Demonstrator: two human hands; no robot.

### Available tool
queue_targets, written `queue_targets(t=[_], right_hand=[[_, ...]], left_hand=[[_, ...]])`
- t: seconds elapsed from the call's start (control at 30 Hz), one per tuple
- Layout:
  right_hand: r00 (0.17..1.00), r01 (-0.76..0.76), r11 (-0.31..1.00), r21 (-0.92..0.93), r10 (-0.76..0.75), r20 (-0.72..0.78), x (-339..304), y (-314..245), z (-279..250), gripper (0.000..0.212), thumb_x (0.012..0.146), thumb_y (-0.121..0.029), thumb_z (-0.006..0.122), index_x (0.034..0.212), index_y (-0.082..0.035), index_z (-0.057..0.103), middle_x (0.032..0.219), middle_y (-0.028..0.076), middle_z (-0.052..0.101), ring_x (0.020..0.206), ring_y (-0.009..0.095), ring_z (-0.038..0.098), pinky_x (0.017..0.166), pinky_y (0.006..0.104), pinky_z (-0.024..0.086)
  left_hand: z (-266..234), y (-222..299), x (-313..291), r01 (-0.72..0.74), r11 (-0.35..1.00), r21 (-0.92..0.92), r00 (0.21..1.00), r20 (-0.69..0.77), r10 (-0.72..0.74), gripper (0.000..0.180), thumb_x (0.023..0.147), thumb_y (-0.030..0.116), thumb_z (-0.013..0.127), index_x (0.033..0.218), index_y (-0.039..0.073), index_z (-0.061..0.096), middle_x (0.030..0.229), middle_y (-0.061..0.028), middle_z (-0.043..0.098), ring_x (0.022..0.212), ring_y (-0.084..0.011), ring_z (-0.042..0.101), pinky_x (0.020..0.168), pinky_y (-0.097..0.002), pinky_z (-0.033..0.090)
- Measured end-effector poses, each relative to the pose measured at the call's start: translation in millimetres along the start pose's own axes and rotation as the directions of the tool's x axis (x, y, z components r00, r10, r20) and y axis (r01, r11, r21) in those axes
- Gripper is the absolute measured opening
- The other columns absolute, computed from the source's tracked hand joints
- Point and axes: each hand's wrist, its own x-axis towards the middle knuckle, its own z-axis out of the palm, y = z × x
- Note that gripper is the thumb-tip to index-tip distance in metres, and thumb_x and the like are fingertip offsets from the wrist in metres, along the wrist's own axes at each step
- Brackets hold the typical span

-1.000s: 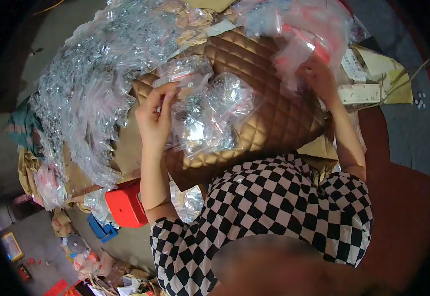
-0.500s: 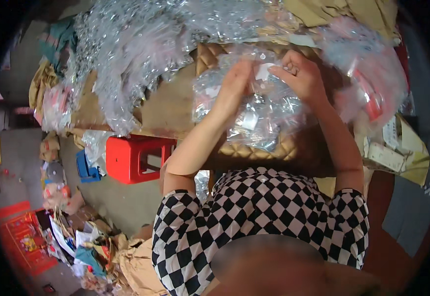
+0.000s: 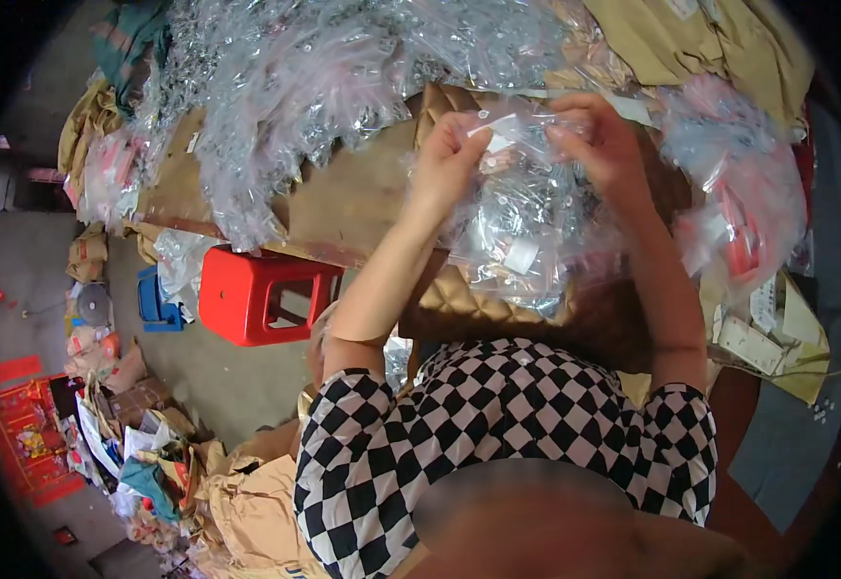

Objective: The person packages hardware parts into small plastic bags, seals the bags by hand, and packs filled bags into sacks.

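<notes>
My left hand (image 3: 449,159) pinches the left edge of a clear plastic bag (image 3: 526,159), with its thumb beside a white paper slip (image 3: 503,133) that shows at the bag's upper part. On the other side, my right hand (image 3: 602,147) has thumb and fingers closed at the bag's upper right edge. Beneath both hands lies a heap of clear bags (image 3: 502,217) with small shiny pieces and a second white slip (image 3: 521,255) among them. The heap rests on a golden-brown quilted pad (image 3: 478,307) across the table's near edge.
A large mound of clear bags (image 3: 314,87) covers the table's far left. More bags with red contents (image 3: 744,227) lie at the right, near a white power strip (image 3: 750,344). A red stool (image 3: 237,299) stands below the table, left; brown sacks (image 3: 256,507) lie behind it.
My right hand has gone from fingers lifted beside the bag to closing on its upper edge. The left hand has shifted slightly left, still holding the bag. The whole view has moved a little.
</notes>
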Motion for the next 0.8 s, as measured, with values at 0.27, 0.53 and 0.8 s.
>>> queue_targets(t=[0.27,0.53,0.8], right_hand=[[0.998,0.062,0.998,-0.012,-0.062,-0.003,7.5,21.5,12.4,0.036,0.086,0.000,0.066,0.119,-0.004,0.052,0.109,0.007,0.061,0.101,0.014,0.061,0.076,0.0273,0.056],[0.998,0.045,0.991,-0.128,-0.051,-0.044,4.9,22.3,16.6,0.040,0.083,0.004,0.067,0.119,-0.004,0.052,0.111,0.007,0.061,0.103,0.015,0.060,0.083,0.0284,0.053],[0.989,-0.097,0.994,0.060,0.103,-0.109,1.8,24.5,10.3,0.043,0.085,-0.014,0.070,0.125,-0.005,0.055,0.110,0.007,0.064,0.101,0.016,0.059,0.087,0.0341,0.049]], left_hand=[[11.8,6.0,-6.4,0.106,0.934,-0.342,0.994,0.066,-0.089,0.020,0.099,0.019,0.053,0.111,0.002,0.054,0.099,-0.0016,0.063,0.086,-0.0075,0.059,0.076,-0.0236,0.048],[12.6,4.1,-11.8,0.067,0.952,-0.298,0.992,0.119,-0.033,0.020,0.097,0.014,0.056,0.113,0.002,0.056,0.103,-0.0046,0.067,0.087,-0.0095,0.064,0.075,-0.0251,0.050],[12.4,3.0,-11.5,0.119,0.938,-0.324,0.989,0.117,-0.085,0.020,0.093,0.006,0.058,0.113,0.002,0.057,0.100,-0.0052,0.068,0.086,-0.0102,0.064,0.076,-0.0260,0.050]])
